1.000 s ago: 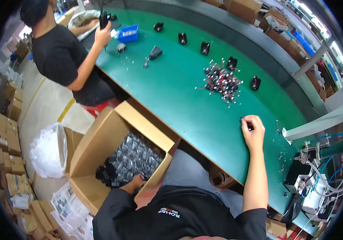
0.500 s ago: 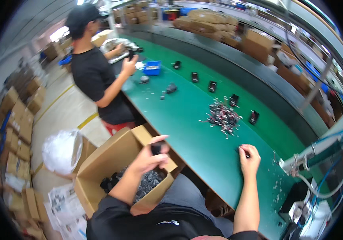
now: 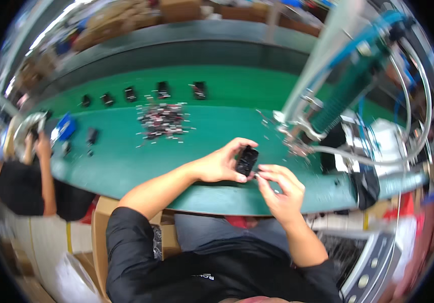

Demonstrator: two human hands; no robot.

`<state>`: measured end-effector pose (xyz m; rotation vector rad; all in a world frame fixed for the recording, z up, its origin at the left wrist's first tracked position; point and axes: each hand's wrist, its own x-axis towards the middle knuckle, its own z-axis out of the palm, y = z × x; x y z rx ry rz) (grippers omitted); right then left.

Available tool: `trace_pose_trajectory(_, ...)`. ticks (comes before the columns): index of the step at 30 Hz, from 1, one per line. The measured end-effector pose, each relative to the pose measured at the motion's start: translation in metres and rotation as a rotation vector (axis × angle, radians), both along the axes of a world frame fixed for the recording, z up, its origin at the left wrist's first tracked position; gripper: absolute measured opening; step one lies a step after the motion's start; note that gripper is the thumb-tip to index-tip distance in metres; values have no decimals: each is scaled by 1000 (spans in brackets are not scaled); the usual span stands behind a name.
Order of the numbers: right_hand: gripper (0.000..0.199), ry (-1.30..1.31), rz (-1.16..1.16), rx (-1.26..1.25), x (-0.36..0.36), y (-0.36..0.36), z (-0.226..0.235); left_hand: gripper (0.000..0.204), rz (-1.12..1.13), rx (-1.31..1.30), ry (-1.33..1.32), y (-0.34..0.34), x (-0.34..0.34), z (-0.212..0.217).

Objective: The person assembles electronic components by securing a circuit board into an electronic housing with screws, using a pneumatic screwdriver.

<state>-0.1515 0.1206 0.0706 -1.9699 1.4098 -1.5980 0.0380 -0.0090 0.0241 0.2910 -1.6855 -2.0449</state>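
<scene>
My left hand grips a black rectangular plastic housing by its sides, its open hollow face turned up. Close by on the right, my right hand has thumb and forefinger pinched at the lower corner of the housing. What it pinches is a tiny light-tipped piece, too small and blurred to name. Both hands are above the near edge of the green table. Beyond them lies a heap of small wired parts, dark and red with pale ends.
Several black units stand in a row on the green belt. To the right hangs a tool arm with hoses. At left are a blue bin and a co-worker. An open cardboard box sits beside my lap.
My view has swung to the right. My left hand has brought the black housing from over the cardboard box to above the table, and my right hand has come up against it.
</scene>
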Motion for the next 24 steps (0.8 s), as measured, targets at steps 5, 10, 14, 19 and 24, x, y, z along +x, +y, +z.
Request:
trace_pose_trajectory(5, 20, 175, -159, 41, -7, 2, -21, 80, 88, -313, -303, 9, -20, -1)
trace_pose_trajectory(10, 23, 334, -184, 17, -2, 0, -33, 78, 182, -221, -183, 25, -24, -17)
trace_pose_trajectory(14, 22, 372, -150, 17, 5, -3, -31, 75, 268, -363, -208, 30, -22, -16)
trace_pose_trajectory(19, 22, 404, -197, 23, 11, -5, -33, 73, 366, -527, -202, 34, -23, -21)
trace_pose_trajectory(24, 20, 384, -263, 95, 15, -7, -31, 75, 520, -980, -248, 33, -22, -7)
